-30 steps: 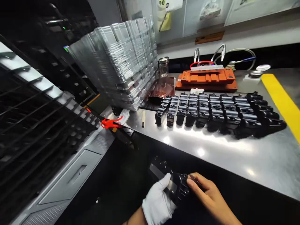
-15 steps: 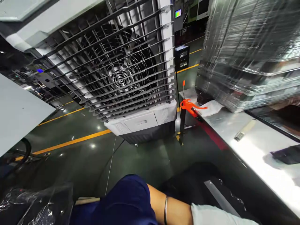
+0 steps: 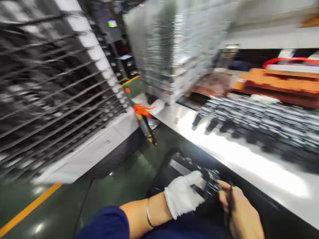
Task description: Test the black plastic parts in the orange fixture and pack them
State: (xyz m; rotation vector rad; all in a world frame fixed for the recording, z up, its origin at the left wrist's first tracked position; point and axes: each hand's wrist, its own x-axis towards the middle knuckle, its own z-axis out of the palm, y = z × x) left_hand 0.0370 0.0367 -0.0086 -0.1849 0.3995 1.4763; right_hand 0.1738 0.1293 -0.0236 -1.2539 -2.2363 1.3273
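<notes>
My left hand (image 3: 184, 194), in a white glove with a bracelet at the wrist, is closed on a dark and silvery metal part (image 3: 210, 181) low in the view, above my lap. Just right of it, my bare right hand (image 3: 241, 209) has its fingers closed round a slim dark tool (image 3: 230, 202). Its thumb and a fingertip are close to the metal part. Motion blur hides the details of the part and the tool.
A large air cooler (image 3: 99, 142) with a grille stands at the left. A shiny metal table (image 3: 224, 149) runs along the right, bearing rows of metal parts (image 3: 261, 119), orange trays (image 3: 279, 81) and a wrapped stack (image 3: 159, 49). An orange air gun (image 3: 142, 110) hangs at its corner.
The view has swung to the right, so the cooler now sits further left. Both hands have come into view, the left holding the metal part and the right the dark tool.
</notes>
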